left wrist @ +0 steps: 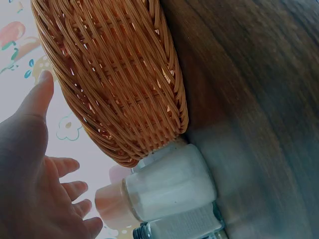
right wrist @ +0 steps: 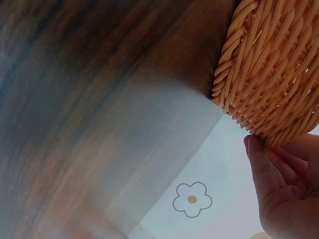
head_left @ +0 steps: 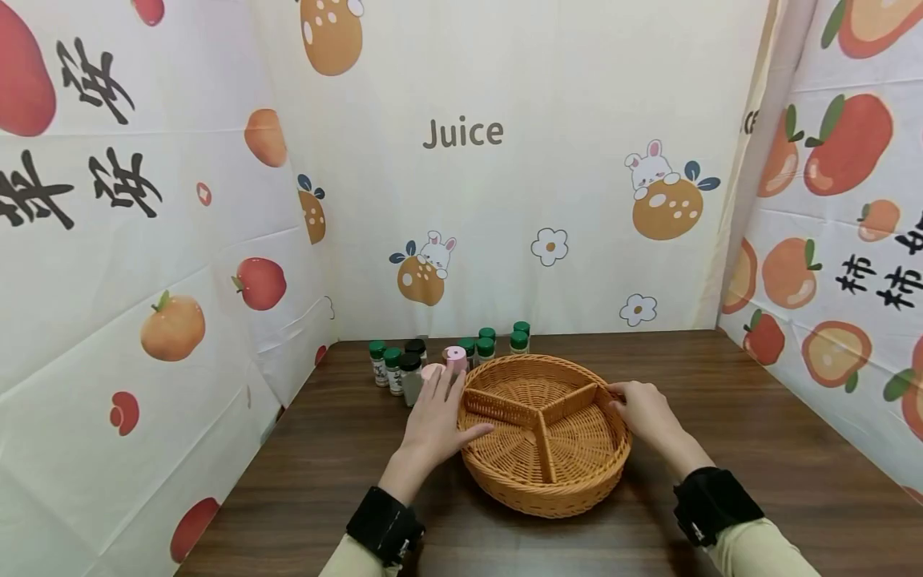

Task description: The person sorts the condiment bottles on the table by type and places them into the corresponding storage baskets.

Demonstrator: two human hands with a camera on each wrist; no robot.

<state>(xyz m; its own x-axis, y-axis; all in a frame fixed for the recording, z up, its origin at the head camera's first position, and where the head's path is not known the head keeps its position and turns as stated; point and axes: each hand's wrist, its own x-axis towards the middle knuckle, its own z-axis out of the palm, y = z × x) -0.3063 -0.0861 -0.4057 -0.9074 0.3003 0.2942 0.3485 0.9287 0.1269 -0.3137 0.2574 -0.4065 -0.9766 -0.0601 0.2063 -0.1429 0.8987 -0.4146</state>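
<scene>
A round wicker basket [head_left: 546, 498], split by a Y-shaped divider into three bare compartments, stands on the dark wooden table. My left hand [head_left: 436, 425] is spread at its left rim, with the thumb stretched over the near-left part. In the left wrist view the fingers of the left hand [left wrist: 35, 174] reach out straight beside the woven wall. At the right rim, my right hand [head_left: 649, 417] pinches the edge between thumb and fingers; the right wrist view shows the right hand [right wrist: 289, 199] at the rim. A jar with a pink lid [left wrist: 169, 184] stands close by the basket's left side.
Behind and left of the basket stand several small jars: green-capped ones [head_left: 392, 370], black-capped ones [head_left: 412, 383] and a pink-lidded one [head_left: 456, 357]. More green-capped jars [head_left: 519, 342] line its far side. Fruit-printed cloths [head_left: 505, 200] hang on three sides of the table.
</scene>
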